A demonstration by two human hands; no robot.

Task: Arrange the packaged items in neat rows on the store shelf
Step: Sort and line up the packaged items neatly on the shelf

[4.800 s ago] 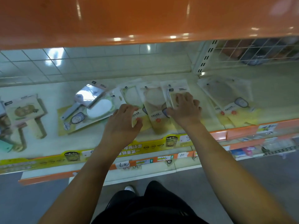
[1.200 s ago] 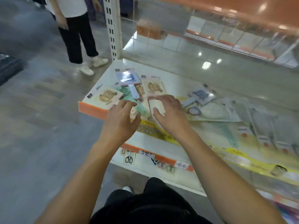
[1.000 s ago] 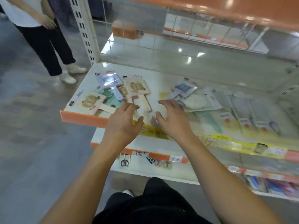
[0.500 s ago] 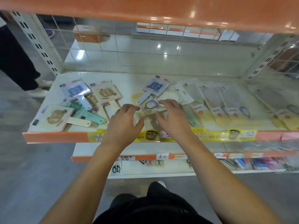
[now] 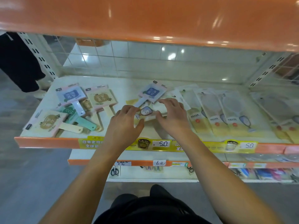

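My left hand (image 5: 124,126) and my right hand (image 5: 174,118) flank a clear packet with a yellow card and a round emblem (image 5: 146,111) in the middle of the shelf. The left fingertips touch its left edge. Its right side sits between the right hand's thumb and arched fingers. A blue packaged hand mirror (image 5: 152,92) lies askew just behind it. To the right, clear yellow-based packets (image 5: 215,110) lie in a side-by-side row. At the left lies a loose cluster of packaged mirrors: blue (image 5: 71,96), beige (image 5: 101,99), green (image 5: 76,118).
The shelf's orange front lip (image 5: 48,142) carries yellow price strips. An orange upper shelf (image 5: 145,18) hangs close overhead. A lower shelf holds scissors (image 5: 114,171). A person's dark trouser leg (image 5: 17,62) stands at the far left. More clear packets (image 5: 275,113) lie far right.
The view has swung from the shelf's left end back to its middle. Both hands moved off the mirror cluster to the emblem packet and closed in on its sides.
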